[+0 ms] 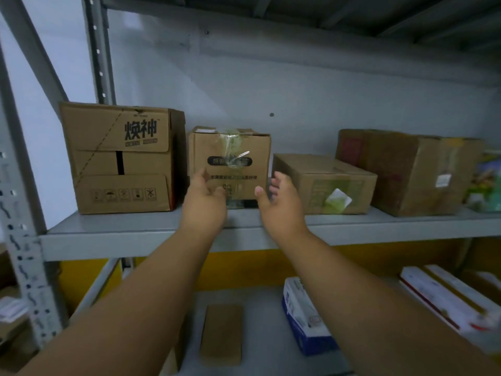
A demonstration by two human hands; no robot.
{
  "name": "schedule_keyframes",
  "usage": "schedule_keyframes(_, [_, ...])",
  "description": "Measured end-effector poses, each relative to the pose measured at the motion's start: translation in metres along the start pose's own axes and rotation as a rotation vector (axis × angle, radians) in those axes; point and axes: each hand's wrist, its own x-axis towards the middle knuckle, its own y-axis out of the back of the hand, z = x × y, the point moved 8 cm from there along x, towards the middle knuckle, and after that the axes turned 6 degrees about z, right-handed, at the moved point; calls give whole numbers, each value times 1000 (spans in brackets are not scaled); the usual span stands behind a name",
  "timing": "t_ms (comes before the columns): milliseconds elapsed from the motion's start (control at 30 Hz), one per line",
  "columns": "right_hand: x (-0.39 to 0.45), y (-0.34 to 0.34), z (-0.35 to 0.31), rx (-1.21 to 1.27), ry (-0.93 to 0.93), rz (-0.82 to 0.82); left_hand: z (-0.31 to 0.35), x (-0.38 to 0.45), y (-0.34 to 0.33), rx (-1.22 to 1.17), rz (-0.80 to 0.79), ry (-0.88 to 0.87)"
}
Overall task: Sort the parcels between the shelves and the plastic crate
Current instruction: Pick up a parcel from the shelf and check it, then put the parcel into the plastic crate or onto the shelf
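A small taped cardboard box [230,156] stands on the grey metal shelf [135,240], between a large printed box [119,158] on its left and a low flat box [322,183] on its right. My left hand [203,204] is open just in front of the small box's lower left side. My right hand [279,204] is open by its lower right corner. Neither hand grips anything. No plastic crate is in view.
A big brown box [412,172] and a colourful packet [485,180] sit farther right on the same shelf. On the lower shelf lie a flat brown parcel [222,335], a blue-white box [303,318] and long white cartons [447,297]. A perforated upright [24,253] stands left.
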Motion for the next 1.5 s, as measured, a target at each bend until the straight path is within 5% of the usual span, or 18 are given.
schedule_keyframes(200, [-4,37,-8,-31,59,5,13,-24,-47,-22,-114,14])
schedule_keyframes(533, [87,155,33,-291,239,253,25,-4,-159,-75,-113,92])
schedule_keyframes(700, [154,176,92,-497,-45,3,5,19,-208,-64,-65,316])
schedule_keyframes(900, [163,173,129,-159,-240,-109,-9,13,-234,-314,-40,546])
schedule_keyframes(1233, [84,210,113,216,-131,-36,7,-42,-188,-483,-23,244])
schedule_keyframes(1500, [3,242,77,450,-138,-123,32,-113,-129,-552,-95,350])
